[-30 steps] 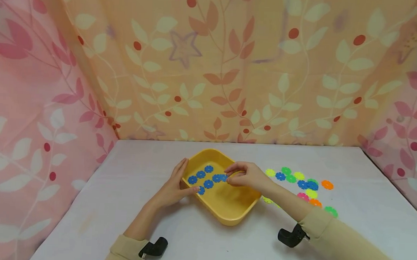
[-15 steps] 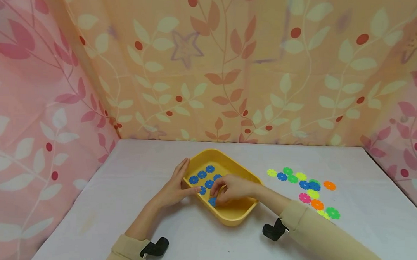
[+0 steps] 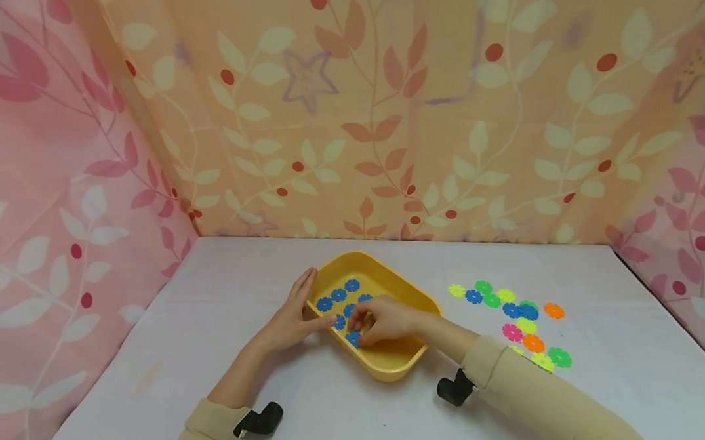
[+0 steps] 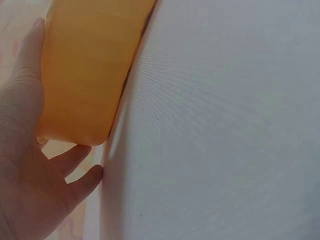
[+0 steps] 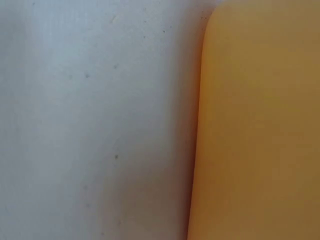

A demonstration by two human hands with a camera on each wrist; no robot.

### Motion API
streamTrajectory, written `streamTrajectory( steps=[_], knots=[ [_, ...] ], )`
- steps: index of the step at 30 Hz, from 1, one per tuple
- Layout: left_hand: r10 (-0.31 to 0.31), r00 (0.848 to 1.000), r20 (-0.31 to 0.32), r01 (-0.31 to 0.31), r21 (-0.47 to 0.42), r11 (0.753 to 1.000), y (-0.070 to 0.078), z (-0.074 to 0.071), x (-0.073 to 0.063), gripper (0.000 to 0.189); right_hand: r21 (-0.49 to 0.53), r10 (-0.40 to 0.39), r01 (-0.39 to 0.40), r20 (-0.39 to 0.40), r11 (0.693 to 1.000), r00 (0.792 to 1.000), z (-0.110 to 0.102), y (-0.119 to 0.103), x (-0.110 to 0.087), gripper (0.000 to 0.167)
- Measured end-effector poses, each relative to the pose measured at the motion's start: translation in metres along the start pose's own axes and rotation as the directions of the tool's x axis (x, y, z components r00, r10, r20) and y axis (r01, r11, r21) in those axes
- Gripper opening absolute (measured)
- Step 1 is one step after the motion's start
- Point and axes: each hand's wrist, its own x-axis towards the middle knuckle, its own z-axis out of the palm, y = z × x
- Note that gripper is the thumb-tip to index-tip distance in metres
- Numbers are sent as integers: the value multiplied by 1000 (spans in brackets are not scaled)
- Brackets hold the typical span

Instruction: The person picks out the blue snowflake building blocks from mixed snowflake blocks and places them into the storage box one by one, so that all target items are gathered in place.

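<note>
A yellow plastic tray (image 3: 390, 369) stands at an angle on the table, with several blue notched flower discs (image 3: 339, 294) in neat rows at its left end. My left hand (image 3: 289, 322) grips the tray's left corner, thumb over the near rim and fingers along the end wall. In the left wrist view the left hand's fingers reach round the tray's outer side. My right hand (image 3: 388, 319) is inside the tray, pinching a blue flower disc (image 3: 352, 339) low by the near wall. It partly covers other blue discs behind it. The right wrist view shows only the tray wall (image 5: 260, 120) and tablecloth.
Several loose flower discs lie right of the tray: blue, green, yellow, a pink disc (image 3: 512, 332) and orange ones such as the orange disc (image 3: 553, 311). The right sleeve (image 3: 517, 378) passes close by the nearest yellow discs. Patterned curtains (image 3: 386, 116) enclose the white table (image 3: 175, 357).
My right hand has moved left and toward the near wall, bringing a blue disc down into the front of the tray. My left hand stays at the tray's corner.
</note>
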Motion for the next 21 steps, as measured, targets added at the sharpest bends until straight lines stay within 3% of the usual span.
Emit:
streamTrajectory(
  steps=[21],
  knots=[
    [-26, 1000, 8, 26, -22, 999, -3, 1, 0, 106, 65, -5, 6, -9, 998, 1000, 0, -3, -2, 25]
  ],
)
